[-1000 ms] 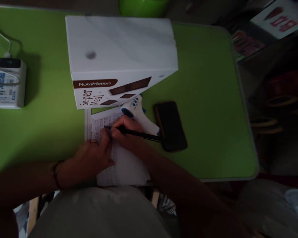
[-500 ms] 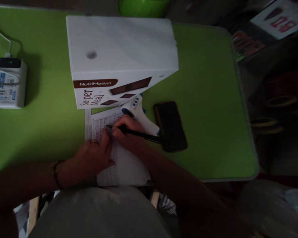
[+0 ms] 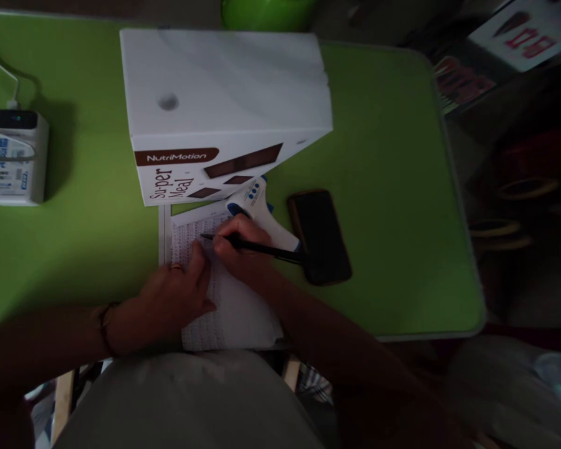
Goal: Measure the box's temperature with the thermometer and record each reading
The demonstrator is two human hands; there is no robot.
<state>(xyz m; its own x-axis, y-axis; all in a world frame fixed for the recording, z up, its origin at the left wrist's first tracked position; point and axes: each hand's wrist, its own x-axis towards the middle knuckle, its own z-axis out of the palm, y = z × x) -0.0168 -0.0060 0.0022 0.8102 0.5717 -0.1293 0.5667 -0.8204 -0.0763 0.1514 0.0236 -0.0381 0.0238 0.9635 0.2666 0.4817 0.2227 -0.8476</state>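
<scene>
A sheet of paper (image 3: pixel 243 312) covered in part with rows of small writing lies at the table's front edge. My right hand (image 3: pixel 240 246) is closed around a black pen (image 3: pixel 275 251), its tip at the written rows near the top of the sheet. Flat on the left part of the paper rests my left hand (image 3: pixel 177 287), fingers stretched forward, thumb apart. Just beyond my right hand lies a white and blue handheld thermometer (image 3: pixel 264 215), partly hidden by that hand. The pen's back end reaches over the edge of a dark phone (image 3: pixel 320 237).
A large white NutriMotion box (image 3: pixel 229 87) stands behind the paper on the green table (image 3: pixel 388 187). At the left sits a white power bank (image 3: pixel 16 162) with cables plugged in. Rolls of tape (image 3: pixel 500 231) lie beyond the table's right edge.
The pen tip has shifted very slightly with my right hand along the sheet. My left hand stays in place; the whole view has moved a little.
</scene>
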